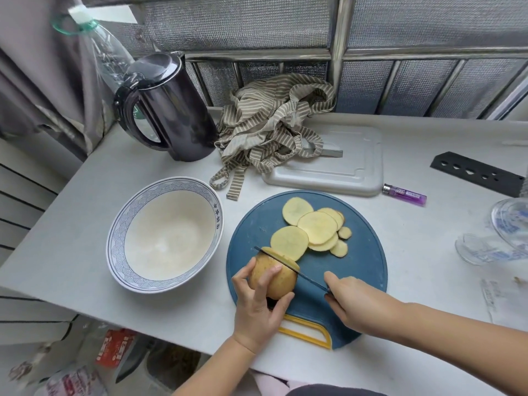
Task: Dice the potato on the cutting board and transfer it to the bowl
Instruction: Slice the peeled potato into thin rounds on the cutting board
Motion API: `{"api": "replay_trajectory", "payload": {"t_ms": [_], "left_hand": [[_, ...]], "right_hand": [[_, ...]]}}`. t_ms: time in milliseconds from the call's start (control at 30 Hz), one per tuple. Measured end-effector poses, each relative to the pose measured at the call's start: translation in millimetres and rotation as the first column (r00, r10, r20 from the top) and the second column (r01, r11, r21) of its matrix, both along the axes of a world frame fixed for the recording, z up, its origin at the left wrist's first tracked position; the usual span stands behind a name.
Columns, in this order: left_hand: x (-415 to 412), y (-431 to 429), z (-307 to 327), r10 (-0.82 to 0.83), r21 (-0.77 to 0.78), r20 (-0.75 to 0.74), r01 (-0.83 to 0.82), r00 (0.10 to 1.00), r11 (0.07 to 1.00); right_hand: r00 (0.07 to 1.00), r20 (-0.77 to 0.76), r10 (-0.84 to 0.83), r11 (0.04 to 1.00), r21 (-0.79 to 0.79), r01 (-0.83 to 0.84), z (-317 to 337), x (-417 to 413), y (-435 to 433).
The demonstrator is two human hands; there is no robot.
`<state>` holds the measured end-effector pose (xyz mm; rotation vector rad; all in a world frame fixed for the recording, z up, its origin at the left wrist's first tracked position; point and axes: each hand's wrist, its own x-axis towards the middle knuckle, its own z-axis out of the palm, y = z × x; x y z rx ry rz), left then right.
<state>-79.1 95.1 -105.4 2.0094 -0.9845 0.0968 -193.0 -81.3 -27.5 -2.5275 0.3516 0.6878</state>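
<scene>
A round blue cutting board point(360, 261) with a yellow handle lies on the white counter. On its near left side my left hand point(258, 307) grips the uncut part of a potato point(278, 278). My right hand point(357, 301) holds a black knife point(303, 277) whose blade is sunk into the potato's far end. Several cut potato slices point(313, 228) lie overlapped on the far half of the board. Left of the board stands an empty white bowl point(114, 244) with a blue patterned rim.
A dark electric kettle point(171, 110) stands at the back left, a striped cloth point(271, 127) beside it over a white board point(351, 170). A purple lighter point(404, 194), a black knife sheath point(477, 172) and glassware point(497, 235) lie to the right.
</scene>
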Motion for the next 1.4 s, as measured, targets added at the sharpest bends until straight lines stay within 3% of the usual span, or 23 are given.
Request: {"api": "replay_trajectory", "payload": {"t_ms": [367, 567, 767, 1000, 1100, 1200, 1400], "left_hand": [[-1, 0, -1, 0.009, 0.006, 0.002, -0.009, 1.000, 1.000], [-1, 1, 2, 0.013, 0.025, -0.001, -0.013, 1.000, 1.000], [-2, 2, 7, 0.025, 0.036, -0.023, -0.024, 0.999, 0.999], [-2, -1, 11, 0.029, 0.057, -0.067, -0.025, 0.997, 0.998], [-2, 1, 14, 0.035, 0.049, -0.091, -0.030, 0.995, 0.998], [-2, 5, 16, 0.011, 0.035, -0.081, -0.008, 0.997, 0.999], [-10, 1, 15, 0.070, 0.029, 0.007, -0.070, 0.998, 0.997]], "right_hand": [[1.000, 0.010, 0.025, 0.998, 0.053, -0.026, -6, 45, 4], [0.997, 0.009, -0.071, 0.994, 0.083, 0.070, -6, 50, 3], [0.951, -0.104, -0.292, 0.873, 0.376, 0.310, -1, 39, -6], [0.933, -0.050, -0.358, 0.806, 0.487, 0.335, 14, 31, -11], [0.940, 0.043, -0.338, 0.854, 0.435, 0.287, 19, 27, -13], [0.954, 0.205, -0.221, 0.955, 0.242, 0.169, 26, 18, -13], [0.952, 0.293, -0.086, 0.986, 0.159, 0.040, 33, -2, -9]]}}
